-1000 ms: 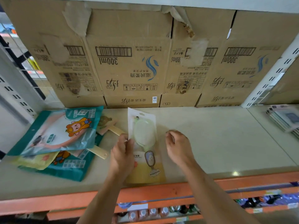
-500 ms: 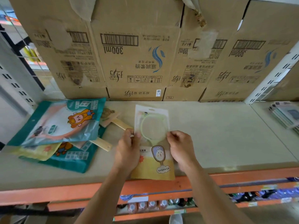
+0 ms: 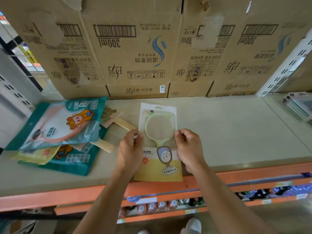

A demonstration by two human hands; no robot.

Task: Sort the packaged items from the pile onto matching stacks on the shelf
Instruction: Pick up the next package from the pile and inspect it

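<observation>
A packaged green hand mirror [image 3: 158, 142] in a clear and yellow pouch lies face up on the beige shelf [image 3: 228, 132], its lower end reaching the shelf's front edge. My left hand [image 3: 130, 149] pinches its left edge. My right hand [image 3: 189, 147] pinches its right edge. To the left lies the pile: a teal cartoon package [image 3: 60, 124] on top, a second teal package [image 3: 76, 159] and a yellow one [image 3: 35, 156] under it, with wooden-handled items [image 3: 123, 123] sticking out.
Big cardboard boxes [image 3: 135, 53] wall off the back of the shelf. A stack of flat grey packages [image 3: 298, 105] sits at the far right. The orange shelf lip [image 3: 50, 198] runs along the front, with bottles [image 3: 152, 206] on the shelf below.
The mirror package was turned from tilted to flat and square on the shelf. My right hand came in and took its right edge; my left hand stayed on the left edge.
</observation>
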